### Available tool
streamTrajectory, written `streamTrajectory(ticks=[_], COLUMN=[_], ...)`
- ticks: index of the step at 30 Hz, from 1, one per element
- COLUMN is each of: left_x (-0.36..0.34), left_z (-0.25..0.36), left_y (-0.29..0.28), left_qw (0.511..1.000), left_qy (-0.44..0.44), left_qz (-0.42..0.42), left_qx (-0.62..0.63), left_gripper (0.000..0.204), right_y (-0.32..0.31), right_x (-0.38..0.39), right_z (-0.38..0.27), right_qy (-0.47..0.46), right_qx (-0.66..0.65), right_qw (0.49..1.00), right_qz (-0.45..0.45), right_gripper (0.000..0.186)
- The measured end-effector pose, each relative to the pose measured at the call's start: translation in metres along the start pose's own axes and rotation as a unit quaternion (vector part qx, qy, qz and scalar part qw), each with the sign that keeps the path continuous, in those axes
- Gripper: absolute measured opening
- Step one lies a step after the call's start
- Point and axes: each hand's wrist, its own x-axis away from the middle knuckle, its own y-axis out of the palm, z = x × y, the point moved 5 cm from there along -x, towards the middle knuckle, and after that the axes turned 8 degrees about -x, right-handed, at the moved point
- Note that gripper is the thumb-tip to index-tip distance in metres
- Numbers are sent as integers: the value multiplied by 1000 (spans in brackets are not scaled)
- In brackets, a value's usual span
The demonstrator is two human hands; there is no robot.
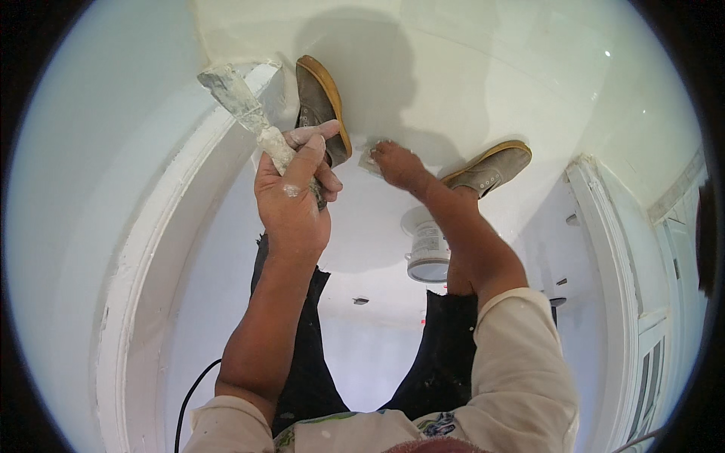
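My left hand [298, 185] is raised, fingers wrapped around the handle of a putty knife [236, 98]. Its wide blade points up and to the left, crusted with whitish filler, and white smears mark my fingers. Farther right and lower down, my right hand [400, 164] is closed on a small flat pale piece [370, 162] close to the floor. Only its left edge shows, so its kind cannot be made out.
My grey shoes [319, 98] with tan soles stand wide apart on the pale floor [483, 83]. A white bucket [429, 249] is between my legs. White door frames [174, 196] rise at left and right [604, 226]. A black cable [185, 400] hangs at lower left.
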Motion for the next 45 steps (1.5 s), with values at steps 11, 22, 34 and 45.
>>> streamTrajectory(ticks=[11, 22, 34, 45], left_x=[6, -3, -8, -5], left_z=[9, 0, -5, -11], left_y=[62, 80, 78, 78], left_qw=[994, 989, 984, 981], left_qy=[-86, -135, -167, -172], left_qz=[-47, -57, -33, -50], left_qx=[56, 20, 50, 70], left_gripper=[13, 8, 13, 10], right_y=[-106, -401, -383, -324], right_x=[40, -143, -112, -85], right_z=[36, -23, -43, -42], right_qy=[144, 27, -31, 52], right_qx=[-405, 128, 202, 180], right_qw=[900, 912, 881, 950], right_qz=[-67, 390, 426, 249], right_gripper=[41, 23, 18, 24])
